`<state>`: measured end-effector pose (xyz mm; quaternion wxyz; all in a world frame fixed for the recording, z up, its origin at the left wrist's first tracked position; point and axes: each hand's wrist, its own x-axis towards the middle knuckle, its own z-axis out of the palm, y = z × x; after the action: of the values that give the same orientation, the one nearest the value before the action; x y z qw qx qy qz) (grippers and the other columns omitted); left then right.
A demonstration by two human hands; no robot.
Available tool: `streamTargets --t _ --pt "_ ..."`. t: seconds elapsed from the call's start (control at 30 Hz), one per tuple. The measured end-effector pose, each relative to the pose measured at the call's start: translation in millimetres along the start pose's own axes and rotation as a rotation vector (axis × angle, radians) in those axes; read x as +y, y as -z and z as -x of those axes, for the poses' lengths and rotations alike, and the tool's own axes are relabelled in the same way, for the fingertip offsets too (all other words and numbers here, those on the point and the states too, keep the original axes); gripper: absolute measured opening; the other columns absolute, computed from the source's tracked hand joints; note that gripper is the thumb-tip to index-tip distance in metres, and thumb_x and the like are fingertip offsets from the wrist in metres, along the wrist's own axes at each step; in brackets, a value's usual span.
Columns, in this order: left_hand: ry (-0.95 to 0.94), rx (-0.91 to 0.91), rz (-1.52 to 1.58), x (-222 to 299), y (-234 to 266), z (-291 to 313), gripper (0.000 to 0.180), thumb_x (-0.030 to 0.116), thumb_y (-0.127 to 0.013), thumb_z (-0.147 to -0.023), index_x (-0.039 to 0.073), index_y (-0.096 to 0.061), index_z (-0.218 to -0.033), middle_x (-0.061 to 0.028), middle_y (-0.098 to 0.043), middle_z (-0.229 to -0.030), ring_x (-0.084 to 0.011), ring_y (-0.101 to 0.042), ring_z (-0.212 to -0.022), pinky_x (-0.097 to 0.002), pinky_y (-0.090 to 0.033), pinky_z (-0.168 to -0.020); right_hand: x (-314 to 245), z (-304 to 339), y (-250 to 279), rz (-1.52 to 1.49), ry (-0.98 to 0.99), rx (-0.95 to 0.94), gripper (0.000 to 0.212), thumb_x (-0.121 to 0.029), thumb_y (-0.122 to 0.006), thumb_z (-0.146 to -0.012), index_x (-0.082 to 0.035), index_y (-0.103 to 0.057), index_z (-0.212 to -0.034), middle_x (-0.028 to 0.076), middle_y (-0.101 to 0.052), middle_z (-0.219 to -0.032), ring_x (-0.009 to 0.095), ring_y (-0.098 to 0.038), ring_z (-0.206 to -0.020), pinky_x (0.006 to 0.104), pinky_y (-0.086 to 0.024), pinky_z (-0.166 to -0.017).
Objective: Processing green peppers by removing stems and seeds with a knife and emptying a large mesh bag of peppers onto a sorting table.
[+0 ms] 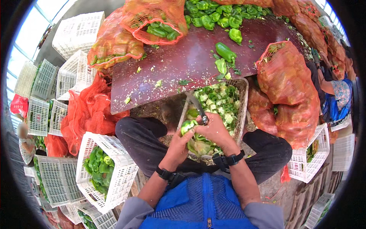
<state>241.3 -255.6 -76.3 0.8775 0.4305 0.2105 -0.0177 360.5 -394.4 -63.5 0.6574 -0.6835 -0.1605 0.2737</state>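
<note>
My left hand (179, 146) is closed around a green bell pepper (187, 126), its pale side turned up. A knife (196, 103) is gripped in my right hand (215, 131), its blade pointing up and away toward the table edge. My right fingers are right beside the pepper and may touch it. Both hands are over a pale crate (243, 110) between my knees, heaped with pepper cores, stems and seedy scraps. Past the crate, a whole green pepper (225, 52) lies on the dark red tabletop (171, 68), with a smaller pepper piece (220, 66) in front of it.
Peppers (213, 15) are piled at the table's far side. Orange mesh sacks (289, 82) stand right and far left. At my left are a white crate of green peppers (100, 168), more crates and a heap of red netting (89, 110). Another person (337, 93) is at far right.
</note>
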Motion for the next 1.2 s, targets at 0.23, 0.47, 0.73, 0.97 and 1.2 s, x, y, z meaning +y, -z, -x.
streamTargets --t 0.23,0.47,0.73,0.97,1.2 --pt "-0.248 0.285 0.146 -29.7 7.5 -16.8 0.050 0.004 -0.064 -0.103 0.006 -0.049 -0.151 -0.0067 -0.066 -0.127 -0.0185 -0.067 -0.111 -0.0343 -0.058 -0.096 9.6 45.0 -22.3 0.467 -0.075 0.316 0.039 -0.032 -0.084 -0.087 0.001 -0.064 -0.094 0.019 -0.065 -0.069 0.035 -0.066 -0.063 0.0443 -0.052 -0.062" --pt "-0.536 0.363 -0.733 -35.7 -13.9 -7.4 0.066 -0.001 -0.069 -0.091 0.003 -0.048 -0.153 -0.0128 -0.056 -0.134 -0.0232 -0.057 -0.120 -0.0365 -0.047 -0.106 67.5 45.6 -41.7 0.399 -0.117 0.418 0.037 -0.027 -0.083 -0.088 0.000 -0.061 -0.103 0.017 -0.065 -0.074 0.032 -0.066 -0.064 0.0440 -0.051 -0.060" --pt "-0.688 0.257 -1.055 -36.7 -25.2 -9.4 0.066 -0.001 -0.073 -0.086 0.002 -0.050 -0.149 -0.0141 -0.061 -0.123 -0.0278 -0.062 -0.113 -0.0385 -0.050 -0.101 121.1 32.2 -33.8 -0.172 -0.146 0.462 0.037 -0.007 -0.082 -0.088 -0.004 -0.057 -0.114 0.004 -0.067 -0.095 0.010 -0.060 -0.076 0.0281 -0.050 -0.060" --pt "-0.197 0.278 -0.315 -57.1 15.7 -25.3 0.072 -0.001 -0.072 -0.084 0.001 -0.048 -0.152 -0.0106 -0.064 -0.132 -0.0200 -0.063 -0.117 -0.0331 -0.053 -0.101 96.4 46.0 -25.5 0.082 -0.092 0.430 0.056 -0.016 -0.088 -0.081 0.003 -0.057 -0.123 0.008 -0.070 -0.092 0.010 -0.065 -0.079 0.0298 -0.054 -0.066" --pt "-0.415 0.346 -0.662 -48.1 -6.4 -17.0 0.069 -0.003 -0.064 -0.082 -0.001 -0.052 -0.150 -0.0075 -0.065 -0.132 -0.0149 -0.062 -0.117 -0.0302 -0.049 -0.105 90.6 47.1 -26.8 0.029 -0.363 0.405 0.031 -0.017 -0.084 -0.088 0.003 -0.069 -0.107 0.004 -0.072 -0.083 0.008 -0.063 -0.072 0.0283 -0.052 -0.063"
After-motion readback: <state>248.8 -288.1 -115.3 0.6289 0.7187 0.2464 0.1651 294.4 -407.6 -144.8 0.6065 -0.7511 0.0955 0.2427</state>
